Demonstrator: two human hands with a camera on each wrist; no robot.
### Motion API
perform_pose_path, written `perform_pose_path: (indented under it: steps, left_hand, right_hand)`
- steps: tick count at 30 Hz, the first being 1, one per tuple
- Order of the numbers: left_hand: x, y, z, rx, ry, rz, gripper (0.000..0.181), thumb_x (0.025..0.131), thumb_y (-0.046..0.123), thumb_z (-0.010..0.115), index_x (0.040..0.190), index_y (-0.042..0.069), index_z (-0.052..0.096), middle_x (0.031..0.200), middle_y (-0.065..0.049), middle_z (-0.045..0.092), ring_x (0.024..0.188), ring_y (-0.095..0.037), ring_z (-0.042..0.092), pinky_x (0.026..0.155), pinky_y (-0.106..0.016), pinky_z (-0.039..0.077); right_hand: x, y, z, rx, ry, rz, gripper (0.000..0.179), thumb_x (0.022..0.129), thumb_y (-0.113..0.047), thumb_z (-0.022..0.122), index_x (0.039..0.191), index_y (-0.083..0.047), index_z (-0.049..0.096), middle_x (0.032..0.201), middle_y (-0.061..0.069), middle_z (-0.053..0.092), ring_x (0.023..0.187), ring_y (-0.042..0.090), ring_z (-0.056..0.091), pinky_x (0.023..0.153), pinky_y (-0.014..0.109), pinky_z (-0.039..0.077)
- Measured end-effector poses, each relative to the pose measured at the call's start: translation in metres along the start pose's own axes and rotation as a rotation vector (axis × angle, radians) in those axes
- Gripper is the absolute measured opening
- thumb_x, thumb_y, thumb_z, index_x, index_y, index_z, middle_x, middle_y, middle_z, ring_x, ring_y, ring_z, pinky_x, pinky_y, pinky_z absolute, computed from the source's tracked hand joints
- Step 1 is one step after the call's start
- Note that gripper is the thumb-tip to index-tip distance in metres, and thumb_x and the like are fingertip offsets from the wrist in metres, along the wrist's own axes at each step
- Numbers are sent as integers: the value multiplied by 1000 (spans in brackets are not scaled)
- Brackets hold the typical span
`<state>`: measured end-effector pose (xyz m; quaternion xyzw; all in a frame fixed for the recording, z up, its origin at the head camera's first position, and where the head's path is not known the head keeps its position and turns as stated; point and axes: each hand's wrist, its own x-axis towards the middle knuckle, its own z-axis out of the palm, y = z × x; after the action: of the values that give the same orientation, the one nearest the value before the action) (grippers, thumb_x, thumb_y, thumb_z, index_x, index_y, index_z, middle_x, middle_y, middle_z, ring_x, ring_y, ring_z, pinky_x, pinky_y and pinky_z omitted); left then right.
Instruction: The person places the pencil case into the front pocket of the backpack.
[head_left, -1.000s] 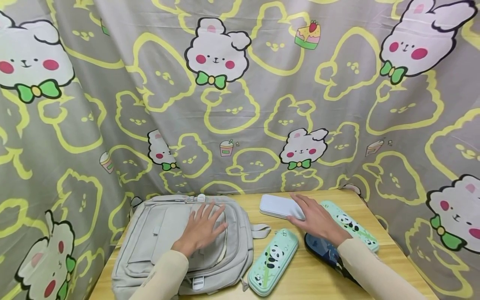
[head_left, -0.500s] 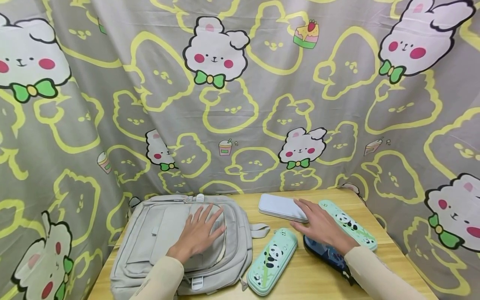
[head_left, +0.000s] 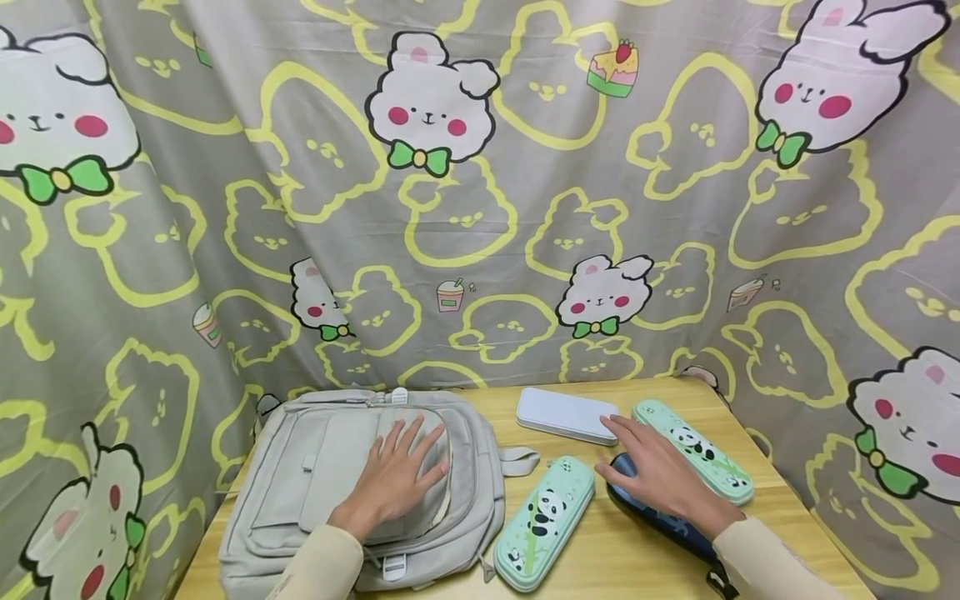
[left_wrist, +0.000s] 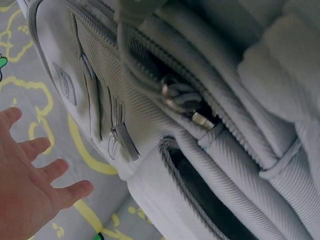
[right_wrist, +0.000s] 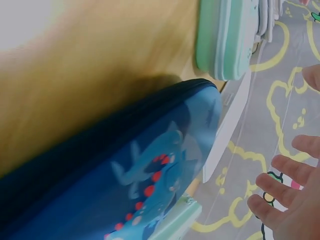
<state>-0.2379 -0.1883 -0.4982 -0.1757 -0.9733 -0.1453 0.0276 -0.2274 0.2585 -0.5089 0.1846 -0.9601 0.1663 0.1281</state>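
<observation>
My left hand [head_left: 393, 479], fingers spread, is over the front of a grey backpack [head_left: 337, 433] lying on the table at left. In the left wrist view that hand [left_wrist: 35, 180] shows a gap from the bag's zipped pockets [left_wrist: 185, 95]. At right, my right hand [head_left: 660, 471] hangs with loosely spread fingers above a dark blue pencil case [head_left: 637, 510], partly hiding it. A dinosaur with red dots decorates this case [right_wrist: 165, 185] in the right wrist view. Neither hand holds anything.
One mint panda pencil case [head_left: 543, 525] lies between backpack and blue case; another [head_left: 697, 450] lies at far right. A pale flat case [head_left: 562, 414] sits at the back of the wooden table [head_left: 480, 587]. A patterned curtain [head_left: 480, 208] encloses the table.
The right hand has drawn back to the right and toward me, uncovering more of the pale case. My left hand has shifted only slightly. The cases and backpack lie as before.
</observation>
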Motion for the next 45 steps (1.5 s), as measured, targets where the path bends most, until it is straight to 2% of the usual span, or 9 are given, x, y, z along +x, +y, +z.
perform_pose_path:
  steps: [9,14,21,28,33,41,45]
  left_hand:
    - [-6,2,5,-17,26,24,63,111,52,57,167,25,46,177,-18,35,163,-53,26,123,-80,23]
    - [-9,4,6,-11,10,10,64,110,53,58,168,27,46,177,-17,34,164,-52,24,125,-79,22]
    - [-11,3,13,-8,50,38,62,110,54,56,166,26,48,174,-18,39,159,-53,32,120,-81,27]
    - [-14,9,13,-4,3,5,63,111,53,56,167,27,46,178,-15,34,163,-50,27,124,-79,24]
    - [-18,9,18,-17,29,26,62,110,51,59,165,23,50,175,-17,37,161,-52,30,122,-80,26]
    - [-22,11,22,-8,9,14,62,111,51,57,167,26,47,176,-15,36,162,-50,30,123,-78,27]
    - [-25,12,28,-17,45,30,61,110,51,59,165,25,50,174,-16,40,159,-51,34,121,-78,29]
  right_hand:
    - [-23,10,0,-16,40,-18,72,99,-50,78,157,-11,59,156,17,60,142,46,59,111,68,48]
    - [-36,13,1,-21,46,-14,70,98,-50,79,157,-16,60,157,17,60,141,47,58,110,69,48]
    - [-51,18,2,-44,38,4,68,97,-52,79,155,-20,62,155,17,61,139,47,60,107,69,50]
    - [-63,24,3,-59,47,14,71,97,-53,79,156,-19,61,157,15,60,140,46,59,107,69,50]
    - [-69,28,6,-73,69,-1,74,95,-52,82,155,-16,61,155,16,60,139,46,59,106,69,50]
    - [-80,37,11,-95,103,-10,77,89,-52,87,153,-16,63,152,17,60,134,46,60,101,69,51]
    - [-87,42,13,-98,104,-5,79,87,-53,88,153,-18,63,154,17,58,135,45,58,99,70,51]
